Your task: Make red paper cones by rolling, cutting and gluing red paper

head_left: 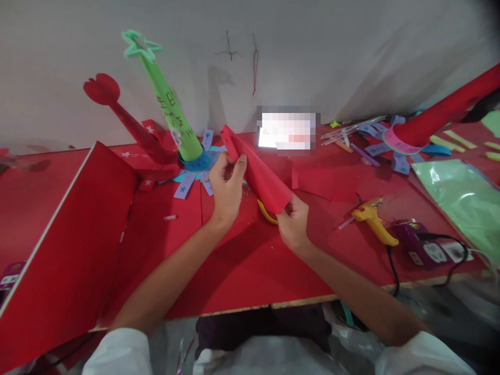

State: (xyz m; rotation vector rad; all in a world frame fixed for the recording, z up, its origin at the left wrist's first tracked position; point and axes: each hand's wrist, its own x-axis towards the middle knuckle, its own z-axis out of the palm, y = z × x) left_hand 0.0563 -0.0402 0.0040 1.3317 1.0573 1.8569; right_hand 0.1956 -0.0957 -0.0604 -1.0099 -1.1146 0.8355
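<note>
A red sheet rolled into a cone (260,174) is held above the red-covered table (242,271) in the middle of the view. My left hand (225,185) grips its upper, narrow part with fingers wrapped round it. At the cone's wide lower edge my right hand (294,223) pinches the paper. Under the cone lies a pair of yellow-handled scissors (266,213), partly hidden.
A green cone with a star (172,112) and a red cone (128,125) stand at the back left. A large red sheet (66,250) leans at the left. A yellow glue gun (374,221), a purple power strip (424,250), green paper (464,200) and another red cone (441,112) are on the right.
</note>
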